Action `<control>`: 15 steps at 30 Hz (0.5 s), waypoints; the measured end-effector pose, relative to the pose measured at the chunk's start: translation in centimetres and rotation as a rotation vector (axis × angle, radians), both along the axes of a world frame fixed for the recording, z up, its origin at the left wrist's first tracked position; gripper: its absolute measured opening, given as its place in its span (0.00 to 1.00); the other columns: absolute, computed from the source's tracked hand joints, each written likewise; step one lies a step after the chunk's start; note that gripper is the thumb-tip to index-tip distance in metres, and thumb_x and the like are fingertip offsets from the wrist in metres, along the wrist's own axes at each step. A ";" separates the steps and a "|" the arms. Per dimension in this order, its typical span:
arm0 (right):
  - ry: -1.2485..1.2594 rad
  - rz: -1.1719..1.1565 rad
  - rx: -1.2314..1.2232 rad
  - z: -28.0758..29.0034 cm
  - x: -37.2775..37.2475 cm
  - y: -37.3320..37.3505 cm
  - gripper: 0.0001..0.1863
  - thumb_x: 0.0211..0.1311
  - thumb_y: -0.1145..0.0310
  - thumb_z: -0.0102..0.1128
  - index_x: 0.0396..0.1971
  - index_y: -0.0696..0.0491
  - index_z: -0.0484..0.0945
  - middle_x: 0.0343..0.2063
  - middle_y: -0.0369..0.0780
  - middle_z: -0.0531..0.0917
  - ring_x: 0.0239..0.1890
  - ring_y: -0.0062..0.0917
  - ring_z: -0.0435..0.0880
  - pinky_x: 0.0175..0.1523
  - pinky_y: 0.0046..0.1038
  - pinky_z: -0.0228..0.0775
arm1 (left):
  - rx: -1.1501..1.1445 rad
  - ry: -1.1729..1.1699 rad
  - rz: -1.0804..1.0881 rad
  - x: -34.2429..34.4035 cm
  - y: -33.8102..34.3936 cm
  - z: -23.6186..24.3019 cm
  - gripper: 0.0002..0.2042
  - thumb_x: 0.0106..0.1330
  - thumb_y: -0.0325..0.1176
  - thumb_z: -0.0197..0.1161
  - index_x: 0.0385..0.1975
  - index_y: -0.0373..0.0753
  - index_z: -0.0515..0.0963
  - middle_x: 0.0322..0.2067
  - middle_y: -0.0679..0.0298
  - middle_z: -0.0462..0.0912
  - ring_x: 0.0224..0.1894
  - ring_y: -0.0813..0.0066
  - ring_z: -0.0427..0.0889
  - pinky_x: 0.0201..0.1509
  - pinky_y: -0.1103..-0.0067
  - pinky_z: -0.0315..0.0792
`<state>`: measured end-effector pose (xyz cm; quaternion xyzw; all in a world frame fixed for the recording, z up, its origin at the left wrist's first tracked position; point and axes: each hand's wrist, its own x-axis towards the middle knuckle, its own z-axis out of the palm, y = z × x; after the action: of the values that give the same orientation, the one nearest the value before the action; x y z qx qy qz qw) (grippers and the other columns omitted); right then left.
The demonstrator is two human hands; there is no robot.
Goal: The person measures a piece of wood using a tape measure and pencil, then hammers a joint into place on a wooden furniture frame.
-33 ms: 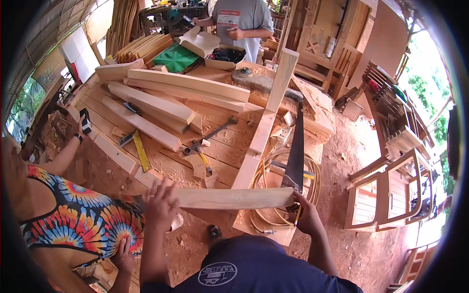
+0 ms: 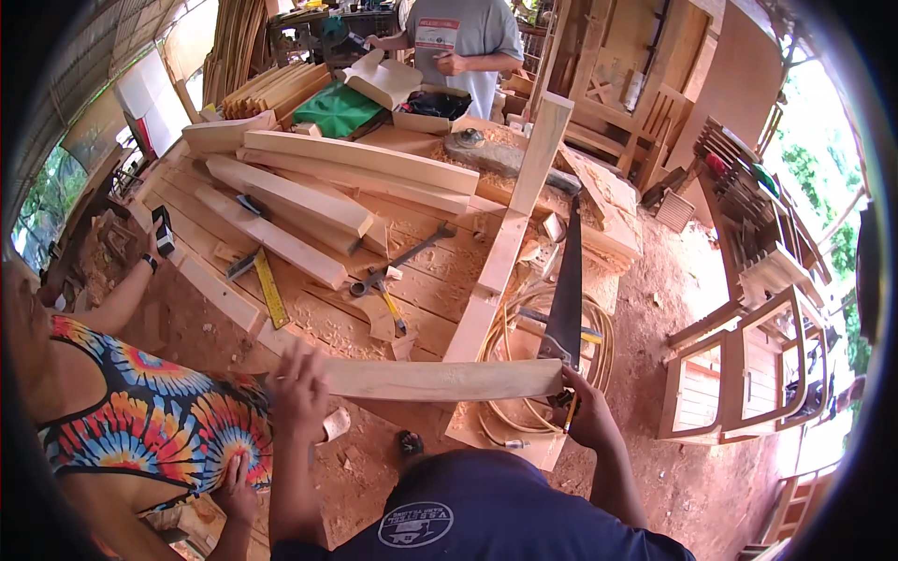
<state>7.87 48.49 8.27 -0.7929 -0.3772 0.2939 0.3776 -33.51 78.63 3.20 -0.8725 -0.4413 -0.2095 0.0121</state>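
A short, pale, slightly curved wooden board (image 2: 440,379) lies crosswise in front of me at the table's near edge. My left hand (image 2: 299,383) is raised by its left end, fingers apart and holding nothing; whether it touches the wood I cannot tell. My right hand (image 2: 591,411) is closed at the board's right end, with a thin yellow pencil (image 2: 570,414) in its fingers. Beside that end, a handsaw (image 2: 565,299) points away from me, its handle partly hidden by the board and my hand. A long squared beam (image 2: 510,248) runs underneath toward the far side.
Several timbers (image 2: 290,192), a yellow-bladed square (image 2: 270,292), a hammer (image 2: 363,285) and shavings cover the slatted table (image 2: 426,318). A coiled hose (image 2: 505,351) lies under the saw. One person (image 2: 159,411) stands close at left, holding a dark device; another (image 2: 468,56) stands across the table.
My left hand has shifted slightly left, off the board's left end. My right hand, the board and the saw stay where they were.
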 end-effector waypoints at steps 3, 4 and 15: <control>-0.026 0.046 -0.039 0.3 1.1 0.0 0.42 0.57 0.77 0.73 0.76 0.57 0.72 0.53 0.46 0.91 0.48 0.26 0.88 0.59 0.32 0.81 | -0.504 -0.519 0.208 -1.7 0.1 -3.4 0.26 0.82 0.44 0.62 0.74 0.38 0.76 0.70 0.49 0.81 0.68 0.51 0.82 0.71 0.62 0.72; -0.034 0.066 -0.063 0.2 1.3 0.0 0.43 0.58 0.75 0.74 0.76 0.57 0.72 0.53 0.46 0.91 0.47 0.25 0.88 0.59 0.31 0.81 | -0.656 -0.699 0.283 -1.6 -0.2 -4.1 0.26 0.83 0.43 0.60 0.74 0.35 0.75 0.70 0.47 0.81 0.66 0.50 0.83 0.69 0.64 0.74; 0.051 0.034 -0.028 0.1 1.0 0.4 0.36 0.66 0.67 0.81 0.72 0.59 0.76 0.44 0.41 0.90 0.44 0.22 0.87 0.54 0.30 0.81 | -0.471 -1.026 0.374 3.5 -2.7 -4.8 0.23 0.83 0.40 0.63 0.67 0.28 0.78 0.56 0.50 0.87 0.55 0.63 0.88 0.57 0.69 0.82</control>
<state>8.87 48.88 8.37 -0.7840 -0.3766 0.3255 0.3708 -30.04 75.89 -1.62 -0.5462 -0.5717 -0.4954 -0.3597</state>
